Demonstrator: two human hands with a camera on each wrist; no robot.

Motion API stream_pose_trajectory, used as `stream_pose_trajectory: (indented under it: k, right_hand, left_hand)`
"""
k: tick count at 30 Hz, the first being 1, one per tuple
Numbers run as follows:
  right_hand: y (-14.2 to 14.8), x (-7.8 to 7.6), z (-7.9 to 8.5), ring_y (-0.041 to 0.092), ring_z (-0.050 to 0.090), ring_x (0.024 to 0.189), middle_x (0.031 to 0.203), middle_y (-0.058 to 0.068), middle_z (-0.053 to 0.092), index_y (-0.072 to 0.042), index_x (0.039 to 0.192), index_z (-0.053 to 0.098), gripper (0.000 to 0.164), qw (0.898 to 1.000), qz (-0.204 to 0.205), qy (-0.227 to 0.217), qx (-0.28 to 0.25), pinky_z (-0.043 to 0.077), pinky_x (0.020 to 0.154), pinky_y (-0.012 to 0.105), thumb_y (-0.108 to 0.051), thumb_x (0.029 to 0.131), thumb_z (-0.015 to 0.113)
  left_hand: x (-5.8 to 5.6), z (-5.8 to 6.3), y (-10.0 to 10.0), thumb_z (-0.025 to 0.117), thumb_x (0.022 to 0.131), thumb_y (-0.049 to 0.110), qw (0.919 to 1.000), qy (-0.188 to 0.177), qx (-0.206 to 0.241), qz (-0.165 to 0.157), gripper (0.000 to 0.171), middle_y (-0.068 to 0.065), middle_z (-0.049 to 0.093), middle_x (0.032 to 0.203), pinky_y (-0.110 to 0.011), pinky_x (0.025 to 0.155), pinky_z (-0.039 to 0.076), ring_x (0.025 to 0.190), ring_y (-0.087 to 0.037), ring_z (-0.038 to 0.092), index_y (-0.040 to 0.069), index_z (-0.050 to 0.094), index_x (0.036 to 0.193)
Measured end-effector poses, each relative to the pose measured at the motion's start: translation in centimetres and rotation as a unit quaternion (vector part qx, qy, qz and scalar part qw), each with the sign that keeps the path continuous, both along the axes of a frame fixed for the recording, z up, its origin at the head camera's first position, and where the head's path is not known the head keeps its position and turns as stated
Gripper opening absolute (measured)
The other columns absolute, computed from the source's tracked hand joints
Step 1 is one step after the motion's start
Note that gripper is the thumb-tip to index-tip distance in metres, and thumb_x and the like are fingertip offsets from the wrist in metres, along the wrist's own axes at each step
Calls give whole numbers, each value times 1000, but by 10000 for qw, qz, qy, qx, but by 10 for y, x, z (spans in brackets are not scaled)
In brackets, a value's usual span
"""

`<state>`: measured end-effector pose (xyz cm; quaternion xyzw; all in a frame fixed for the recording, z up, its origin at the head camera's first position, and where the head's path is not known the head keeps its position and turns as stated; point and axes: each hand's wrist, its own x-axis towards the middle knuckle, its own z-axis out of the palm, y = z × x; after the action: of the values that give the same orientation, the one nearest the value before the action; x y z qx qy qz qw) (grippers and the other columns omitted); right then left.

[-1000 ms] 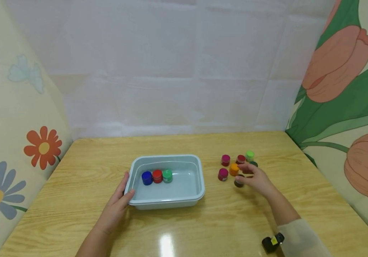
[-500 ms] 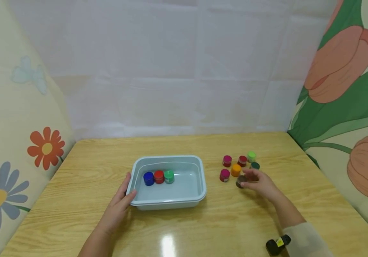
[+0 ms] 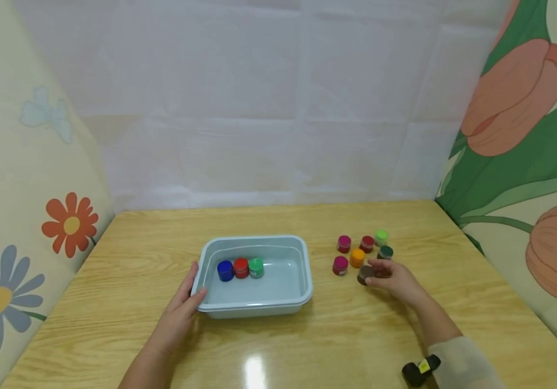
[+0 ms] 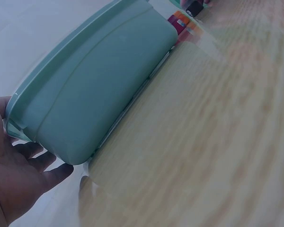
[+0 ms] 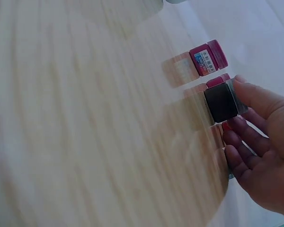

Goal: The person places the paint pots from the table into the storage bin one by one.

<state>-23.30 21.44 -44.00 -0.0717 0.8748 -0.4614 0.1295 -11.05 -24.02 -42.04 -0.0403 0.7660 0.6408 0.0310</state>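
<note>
Head view: a dark jar [image 3: 364,275] stands right of the tub [image 3: 254,311], pinched by the right hand [image 3: 398,281]. Left hand [image 3: 178,307] grips the tub's left end. Three jars [image 3: 241,268] sit inside; six others [image 3: 357,258] and the dark one are outside.

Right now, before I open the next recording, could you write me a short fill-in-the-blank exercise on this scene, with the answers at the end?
1. The tub holds ____ jars.
2. Of those, the middle jar is ____.
3. The hand at the dark jar is the person's ____ one.
4. The orange jar stands ____ the tub.

Missing words: three; red; right; outside.
</note>
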Motion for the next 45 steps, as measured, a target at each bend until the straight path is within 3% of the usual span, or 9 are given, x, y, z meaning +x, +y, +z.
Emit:
stream_pose_trajectory:
  k: [9, 18, 33, 45]
  right_hand:
    - [-5, 1, 1, 30, 57, 117, 133, 21, 58, -3, 136, 55, 53, 9998, -75, 62, 173, 50, 99, 45, -27, 91, 70]
    - [-8, 0, 7, 32, 56, 119, 131, 20, 59, -5, 137, 55, 60, 9995, -272, 85, 98, 50, 98, 46, -34, 88, 74]
    - [-32, 1, 33, 29, 61, 109, 124, 18, 62, -5, 135, 57, 56, 9987, 12, 441, -267, 56, 83, 32, -32, 88, 73]
    - [-71, -6, 58, 30, 62, 110, 122, 18, 64, -6, 134, 58, 52, 9969, 367, 498, -489, 57, 85, 33, -24, 88, 73]
  left_hand:
    - [0, -1, 0, 41, 105, 24, 10000, 50, 81, 9, 68, -2, -11, 166, -56, 122, 1, 152, -31, -12, 15, 0, 158]
    - [-1, 1, 1, 43, 105, 22, 9998, 136, 114, 37, 68, -2, -9, 166, -55, 122, -1, 152, -30, -11, 14, 1, 158]
    - [0, -1, 1, 42, 105, 23, 9998, 135, 107, 37, 68, -3, -9, 166, -53, 122, -1, 152, -30, -11, 14, 1, 158]
    - [-1, -1, 1, 42, 105, 24, 9999, 93, 124, 42, 68, -2, -10, 166, -55, 122, 0, 152, -30, -11, 13, 1, 158]
